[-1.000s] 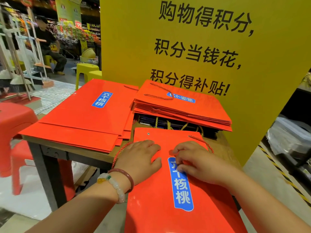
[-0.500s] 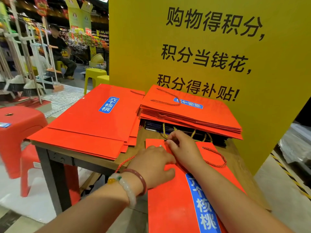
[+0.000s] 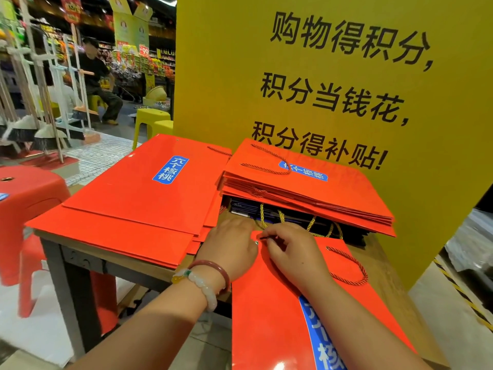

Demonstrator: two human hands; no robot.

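Note:
A flat red paper bag [image 3: 272,316] with a blue label lies on the wooden table [image 3: 384,276], its near end hanging over the front edge. My left hand [image 3: 229,247], wearing two bracelets, rests flat on the bag's top left corner beside a small metal eyelet [image 3: 256,243]. Fingers curled, my right hand [image 3: 293,252] pinches a thin dark cord end next to that eyelet. The bag's red rope handle [image 3: 349,265] loops out on the right.
A stack of red bags [image 3: 320,193] lies behind, over dark bags with gold cords [image 3: 269,213]. More flat red bags [image 3: 149,198] cover the table's left. A yellow sign board [image 3: 333,84] stands behind. Red stools [image 3: 26,198], brooms and a seated person are at the left.
Both hands have slid up the bag from its middle to its top edge. My right hand's fingers have closed at the eyelet. The view has moved closer.

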